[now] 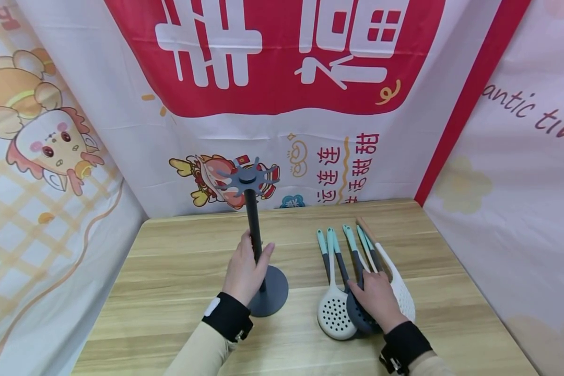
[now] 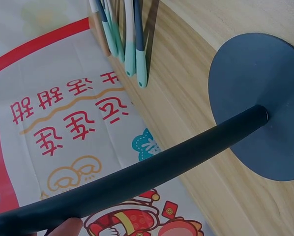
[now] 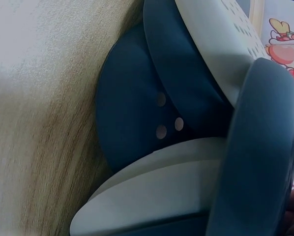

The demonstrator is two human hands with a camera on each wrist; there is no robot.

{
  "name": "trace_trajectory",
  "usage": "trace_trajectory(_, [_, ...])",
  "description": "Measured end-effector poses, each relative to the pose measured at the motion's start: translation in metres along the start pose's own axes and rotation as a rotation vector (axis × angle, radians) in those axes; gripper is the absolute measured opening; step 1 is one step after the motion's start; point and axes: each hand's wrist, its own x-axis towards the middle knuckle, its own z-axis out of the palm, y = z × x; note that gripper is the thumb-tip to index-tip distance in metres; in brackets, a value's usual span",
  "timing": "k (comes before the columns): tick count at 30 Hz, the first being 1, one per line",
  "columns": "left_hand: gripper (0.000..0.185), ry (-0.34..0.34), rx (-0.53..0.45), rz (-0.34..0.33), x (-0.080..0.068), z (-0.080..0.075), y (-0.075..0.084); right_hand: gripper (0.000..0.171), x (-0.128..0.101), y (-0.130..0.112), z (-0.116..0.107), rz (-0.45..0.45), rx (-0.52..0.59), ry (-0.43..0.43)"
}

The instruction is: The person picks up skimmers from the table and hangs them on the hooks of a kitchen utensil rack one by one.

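Note:
A dark grey utensil stand (image 1: pixel 251 209) stands upright left of the table's middle, with a round base (image 1: pixel 276 292) and a ring of hooks (image 1: pixel 247 178) on top. My left hand (image 1: pixel 242 274) holds its pole, thumb on the right side; the left wrist view shows the pole (image 2: pixel 137 179) with a fingertip (image 2: pixel 68 228) against it. To the right lie several kitchen utensils with mint handles. Over them, my right hand (image 1: pixel 379 298) grips a dark skimmer (image 1: pixel 357 313), whose rim (image 3: pixel 257 147) is close up in the right wrist view. My right fingers are mostly hidden there.
A white skimmer (image 1: pixel 337 315) lies left of my right hand, and a white slotted turner (image 1: pixel 404 297) with a wooden handle end lies right of it. Printed cloth (image 1: pixel 282 136) hangs along the back edge and both sides of the wooden table (image 1: pixel 169 271).

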Motion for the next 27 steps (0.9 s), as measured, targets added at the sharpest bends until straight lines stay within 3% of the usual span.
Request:
trace_trajectory(8, [0.053,0.046,0.028,0.012,0.003,0.003,-0.001,0.036,0.006,-0.001,0.000,-0.003,-0.007,0.022])
trace_trajectory(18, [0.041,0.099,0.016,0.041,0.006,0.004,-0.001,0.029,0.020,-0.002,0.000,0.059,0.010,-0.060])
trace_trajectory(27, [0.036,0.098,0.030,0.029,0.009,0.002,0.002,0.027,0.030,-0.004,0.002,0.106,-0.010,-0.098])
